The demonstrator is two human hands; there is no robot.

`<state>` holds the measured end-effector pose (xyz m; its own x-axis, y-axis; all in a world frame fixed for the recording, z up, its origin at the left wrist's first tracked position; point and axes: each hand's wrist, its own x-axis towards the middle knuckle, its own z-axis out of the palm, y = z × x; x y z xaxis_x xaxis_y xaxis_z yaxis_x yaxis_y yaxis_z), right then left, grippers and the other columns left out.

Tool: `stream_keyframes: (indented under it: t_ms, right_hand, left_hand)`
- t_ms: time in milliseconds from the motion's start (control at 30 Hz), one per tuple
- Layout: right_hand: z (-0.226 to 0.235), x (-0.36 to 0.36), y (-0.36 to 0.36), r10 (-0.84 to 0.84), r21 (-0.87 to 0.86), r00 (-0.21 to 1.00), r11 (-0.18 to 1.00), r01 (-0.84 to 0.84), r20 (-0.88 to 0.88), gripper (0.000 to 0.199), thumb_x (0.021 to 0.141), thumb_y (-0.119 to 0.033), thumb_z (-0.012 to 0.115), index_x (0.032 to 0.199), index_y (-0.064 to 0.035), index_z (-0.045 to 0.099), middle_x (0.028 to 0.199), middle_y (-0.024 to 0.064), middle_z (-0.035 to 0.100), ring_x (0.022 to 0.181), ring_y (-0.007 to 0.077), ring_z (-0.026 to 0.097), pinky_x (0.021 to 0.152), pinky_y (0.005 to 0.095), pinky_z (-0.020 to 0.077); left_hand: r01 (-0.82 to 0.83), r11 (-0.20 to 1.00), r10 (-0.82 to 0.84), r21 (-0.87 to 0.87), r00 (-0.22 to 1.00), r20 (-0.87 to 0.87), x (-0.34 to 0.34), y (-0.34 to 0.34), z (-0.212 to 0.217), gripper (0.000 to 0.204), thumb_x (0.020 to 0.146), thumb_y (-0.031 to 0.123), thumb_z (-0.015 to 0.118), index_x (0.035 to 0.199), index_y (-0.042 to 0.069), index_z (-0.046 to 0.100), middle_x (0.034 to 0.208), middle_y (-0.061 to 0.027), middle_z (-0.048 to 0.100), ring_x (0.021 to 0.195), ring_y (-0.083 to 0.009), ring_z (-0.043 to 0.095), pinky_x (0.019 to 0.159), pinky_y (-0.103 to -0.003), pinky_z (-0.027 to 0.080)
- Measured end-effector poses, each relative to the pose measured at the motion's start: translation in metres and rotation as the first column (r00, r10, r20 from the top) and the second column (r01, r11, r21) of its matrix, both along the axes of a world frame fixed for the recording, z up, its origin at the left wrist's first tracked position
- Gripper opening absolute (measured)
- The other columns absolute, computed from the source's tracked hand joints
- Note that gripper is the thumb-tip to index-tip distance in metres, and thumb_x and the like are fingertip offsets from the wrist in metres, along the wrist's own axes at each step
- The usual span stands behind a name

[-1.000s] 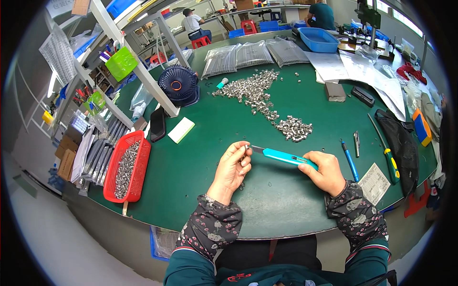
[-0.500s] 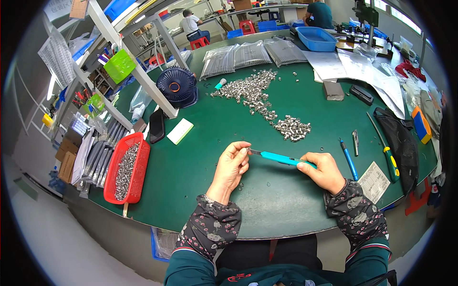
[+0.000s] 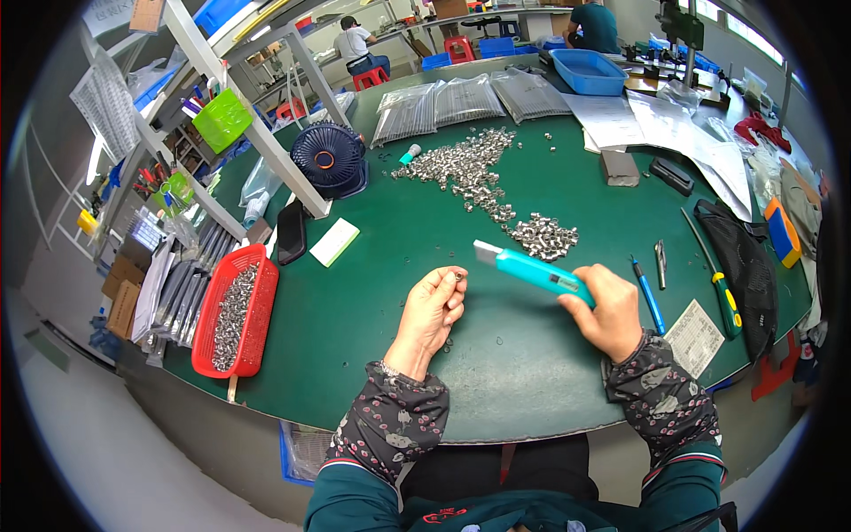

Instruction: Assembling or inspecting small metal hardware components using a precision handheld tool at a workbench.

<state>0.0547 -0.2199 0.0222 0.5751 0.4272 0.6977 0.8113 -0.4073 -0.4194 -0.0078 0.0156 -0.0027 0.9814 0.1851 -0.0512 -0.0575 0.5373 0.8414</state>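
My left hand [image 3: 432,309] is closed in a pinch on a small metal ring [image 3: 458,276] at its fingertips, over the near middle of the green table. My right hand [image 3: 605,306] is wrapped round the rear of a teal utility knife [image 3: 535,269]. The knife points left and slightly away from me, its blade [image 3: 487,253] apart from the ring. Just beyond the knife lies a small heap of shiny metal rings [image 3: 542,238]. A larger pile of the same rings [image 3: 470,168] spreads farther back.
A red basket [image 3: 271,288] of small metal parts stands at left, near a black fan [image 3: 329,161]. On the right lie a blue pen-like tool [image 3: 649,297], a screwdriver [image 3: 727,304] and a black bag [image 3: 740,275]. Bagged tubes [image 3: 465,102] and a blue bin [image 3: 589,73] line the back.
The knife has come away from the ring in my left hand. Its blade end has swung up and away, and my right hand has tilted with it. My left hand stays nearly in place.
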Motion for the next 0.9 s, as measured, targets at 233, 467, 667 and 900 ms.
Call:
stream_keyframes:
  t_ms: [233, 467, 667, 900]
  right_hand:
    - [-0.0028, 0.0027, -0.0013, 0.043, -0.023, 0.995, 0.999, -0.045, -0.089, 0.022, 0.070, -0.020, 0.064, 0.079, -0.0019, 0.055, 0.067, 0.0114, 0.054, 0.058, 0.0285, 0.054, 0.051, 0.0349, 0.0418]
    - [-0.0055, 0.0045, -0.0022, 0.080, -0.044, 0.983, 0.995, -0.088, -0.168, 0.024, 0.070, -0.023, 0.063, 0.079, -0.0018, 0.055, 0.069, 0.0119, 0.055, 0.060, 0.0289, 0.055, 0.052, 0.0353, 0.0423]
    - [-0.0053, 0.0043, -0.0030, 0.099, -0.044, 0.973, 0.993, -0.111, -0.206, 0.026, 0.070, -0.025, 0.063, 0.079, -0.0015, 0.056, 0.069, 0.0123, 0.055, 0.060, 0.0287, 0.055, 0.053, 0.0355, 0.0423]
    - [-0.0064, 0.0063, -0.0038, 0.126, -0.041, 0.958, 0.989, -0.141, -0.258, 0.028, 0.071, -0.027, 0.062, 0.078, -0.0008, 0.057, 0.069, 0.0133, 0.056, 0.061, 0.0290, 0.055, 0.054, 0.0356, 0.0425]
  left_hand:
    - [0.011, 0.995, -0.010, -0.098, 1.000, 0.012, 0.0009, -0.0018, 0.0010, 0.016, 0.087, 0.014, 0.047, 0.097, 0.003, 0.051, 0.077, -0.0029, 0.049, 0.057, -0.0059, 0.039, 0.042, -0.016, 0.031]
    - [-0.018, 1.000, 0.018, 0.001, 1.000, 0.009, 0.0008, -0.0019, 0.0043, 0.013, 0.086, 0.012, 0.048, 0.095, 0.003, 0.050, 0.083, -0.0054, 0.052, 0.057, -0.0047, 0.040, 0.042, -0.016, 0.032]
    - [-0.027, 1.000, 0.027, 0.012, 0.999, 0.039, 0.0023, -0.0009, -0.0001, 0.014, 0.082, 0.006, 0.052, 0.096, 0.003, 0.051, 0.085, -0.0058, 0.053, 0.055, -0.0042, 0.039, 0.042, -0.015, 0.032]
    - [-0.036, 0.998, 0.034, 0.044, 0.998, 0.056, 0.0020, -0.0011, 0.0015, 0.016, 0.080, 0.005, 0.055, 0.096, 0.003, 0.051, 0.082, -0.0044, 0.053, 0.054, -0.0036, 0.038, 0.042, -0.015, 0.031]
